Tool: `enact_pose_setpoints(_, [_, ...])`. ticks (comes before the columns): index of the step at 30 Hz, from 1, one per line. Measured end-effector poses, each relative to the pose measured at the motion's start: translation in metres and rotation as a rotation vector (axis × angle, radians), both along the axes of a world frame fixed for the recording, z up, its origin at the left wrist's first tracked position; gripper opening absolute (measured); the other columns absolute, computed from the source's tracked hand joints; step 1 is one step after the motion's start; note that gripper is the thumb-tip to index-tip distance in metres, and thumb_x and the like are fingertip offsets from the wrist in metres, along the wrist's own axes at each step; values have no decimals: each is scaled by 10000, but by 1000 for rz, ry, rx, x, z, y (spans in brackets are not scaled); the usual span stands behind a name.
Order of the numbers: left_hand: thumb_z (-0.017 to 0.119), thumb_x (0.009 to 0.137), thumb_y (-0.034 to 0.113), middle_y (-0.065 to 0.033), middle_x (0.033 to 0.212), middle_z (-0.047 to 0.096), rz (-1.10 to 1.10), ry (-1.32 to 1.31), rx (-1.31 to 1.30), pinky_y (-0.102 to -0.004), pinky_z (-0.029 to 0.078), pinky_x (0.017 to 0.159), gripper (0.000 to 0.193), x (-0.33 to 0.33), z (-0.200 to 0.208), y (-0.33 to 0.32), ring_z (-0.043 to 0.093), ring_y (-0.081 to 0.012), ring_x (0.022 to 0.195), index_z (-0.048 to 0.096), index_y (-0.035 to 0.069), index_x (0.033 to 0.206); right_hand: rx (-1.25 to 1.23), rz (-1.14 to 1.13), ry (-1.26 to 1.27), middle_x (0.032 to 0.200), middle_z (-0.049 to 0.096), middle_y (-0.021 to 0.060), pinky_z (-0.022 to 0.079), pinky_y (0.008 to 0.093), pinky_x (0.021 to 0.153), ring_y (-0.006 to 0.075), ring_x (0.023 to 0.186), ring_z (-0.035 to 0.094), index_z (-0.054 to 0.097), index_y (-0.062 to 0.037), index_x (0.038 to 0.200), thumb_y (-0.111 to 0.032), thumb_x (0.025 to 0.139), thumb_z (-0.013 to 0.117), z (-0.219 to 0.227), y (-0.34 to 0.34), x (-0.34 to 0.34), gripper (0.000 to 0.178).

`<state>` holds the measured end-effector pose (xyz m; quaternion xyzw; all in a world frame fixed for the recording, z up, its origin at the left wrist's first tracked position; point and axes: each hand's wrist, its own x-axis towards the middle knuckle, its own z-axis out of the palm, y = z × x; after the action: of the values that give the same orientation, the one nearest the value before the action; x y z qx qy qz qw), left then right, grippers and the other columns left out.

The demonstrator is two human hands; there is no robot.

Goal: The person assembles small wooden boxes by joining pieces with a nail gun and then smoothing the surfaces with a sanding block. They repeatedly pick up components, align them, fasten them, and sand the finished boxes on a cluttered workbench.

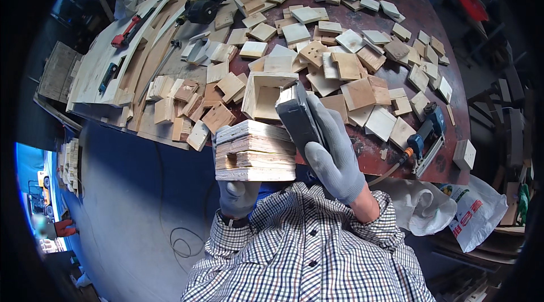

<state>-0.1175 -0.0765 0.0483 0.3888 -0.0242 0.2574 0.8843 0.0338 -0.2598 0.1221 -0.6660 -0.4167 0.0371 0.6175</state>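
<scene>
My left hand (238, 195), in a grey glove, grips a stacked wooden block (256, 154) from below and behind. Layered rough edges face me, and a small square notch shows in its side. In my gloved right hand (335, 157) is a sanding block (300, 117), dark-faced with pale wood at its upper end. It is held tilted, close to the wooden block's right side; whether the two touch I cannot tell. Just beyond stands an open wooden box (266, 98) on the dark red table (419, 15).
Many loose wood pieces (345, 41) cover the table. At its right edge lies a blue nail gun (425, 129) with a hose. Long boards (102, 47) bear a red tool (126, 31) on the left. White bags (470, 211) sit lower right; a cable (184, 242) coils on the floor.
</scene>
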Motion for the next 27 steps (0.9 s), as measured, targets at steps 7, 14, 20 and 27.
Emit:
enact_pose_setpoints(7, [764, 912, 534, -153, 1566, 474, 67, 165, 86, -494, 442, 1175, 950, 10, 25, -3, 496, -294, 1428, 318, 51, 1598, -178, -24, -376, 1352, 549, 269, 395, 495, 1044, 403, 1203, 551, 492, 13, 1513, -341, 920, 687, 7, -13, -19, 717])
enact_pose_setpoints(14, [788, 886, 541, -155, 1539, 484, -24, 244, -46, -474, 438, 1180, 989, 19, 30, -13, 505, -290, 1415, 306, 31, 1583, -243, -74, -323, 1349, 540, 257, 373, 501, 1060, 408, 1209, 527, 473, -15, 1536, -372, 970, 627, 8, 4, 5, 687])
enact_pose_setpoints(20, [698, 965, 516, -135, 1575, 482, -112, 177, -71, -501, 420, 1200, 866, 18, 20, -6, 493, -307, 1435, 327, 61, 1602, -368, -164, -262, 1282, 600, 247, 437, 453, 986, 381, 1145, 579, 496, 3, 1507, -346, 982, 617, -9, 5, 22, 642])
enact_pose_setpoints(27, [665, 962, 576, -104, 1600, 466, -169, 165, -338, -518, 415, 1204, 827, 12, -9, -6, 470, -312, 1458, 370, 131, 1594, -126, -122, 150, 1340, 573, 248, 410, 436, 1108, 361, 1233, 564, 447, 22, 1539, -288, 1042, 569, -19, -14, 32, 598])
